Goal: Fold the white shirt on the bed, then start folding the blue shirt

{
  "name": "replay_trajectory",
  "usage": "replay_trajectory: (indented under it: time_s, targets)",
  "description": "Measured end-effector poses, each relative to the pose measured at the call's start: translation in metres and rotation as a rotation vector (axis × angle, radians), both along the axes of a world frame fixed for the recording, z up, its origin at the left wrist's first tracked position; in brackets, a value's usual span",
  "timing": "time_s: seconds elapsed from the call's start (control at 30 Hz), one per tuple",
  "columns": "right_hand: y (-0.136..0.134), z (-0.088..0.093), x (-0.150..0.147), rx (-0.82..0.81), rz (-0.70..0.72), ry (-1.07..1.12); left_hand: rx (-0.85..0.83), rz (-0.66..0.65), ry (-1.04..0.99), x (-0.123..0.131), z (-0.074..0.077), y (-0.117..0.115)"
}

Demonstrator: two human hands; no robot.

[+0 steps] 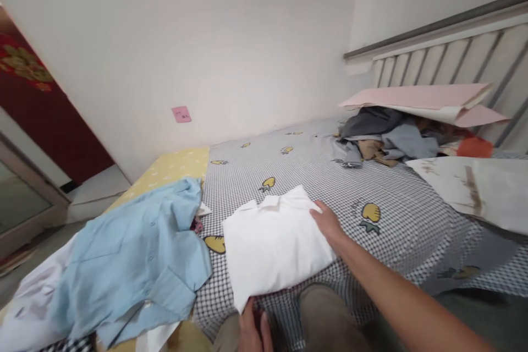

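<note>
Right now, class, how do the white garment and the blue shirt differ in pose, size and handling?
The white garment is folded compactly; the blue shirt lies spread and rumpled. The white garment covers less area in view than the blue shirt. The left hand and right hand meet the white garment's edges; neither touches the blue shirt. Both are cloth garments.

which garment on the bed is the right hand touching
The white folded garment, with the right hand on its edge; the light blue shirt and the heaped clothes lie away from that hand.

A head-worn camera looks down across the bed.
</note>
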State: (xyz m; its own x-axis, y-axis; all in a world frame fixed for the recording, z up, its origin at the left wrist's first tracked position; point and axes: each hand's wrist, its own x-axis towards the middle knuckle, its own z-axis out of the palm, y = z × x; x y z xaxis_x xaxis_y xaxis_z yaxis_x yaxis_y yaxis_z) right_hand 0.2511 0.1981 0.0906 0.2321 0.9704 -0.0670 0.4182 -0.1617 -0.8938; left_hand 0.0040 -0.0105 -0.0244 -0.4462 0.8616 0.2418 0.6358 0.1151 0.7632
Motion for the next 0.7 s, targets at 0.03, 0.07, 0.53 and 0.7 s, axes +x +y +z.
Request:
replay_trajectory:
  time_s: [0.03, 0.07, 0.53, 0.7]
  targets:
    - [-0.004, -0.002, 0.006, -0.003, -0.008, -0.054, -0.004, -0.009, -0.007, 0.001, 0.000, -0.001]
    - [-0.008, -0.003, 0.013, -0.017, -0.011, -0.129, -0.008, -0.018, -0.021, 0.003, 0.001, -0.002]
    - [-0.003, -0.040, -0.020, 0.094, 0.308, -1.011, 0.105, 0.229, -0.648, -0.007, 0.046, -0.028]
    - [-0.008, -0.045, -0.022, 0.052, 0.326, -1.065, 0.031, 0.046, -0.570, 0.001, 0.050, -0.027]
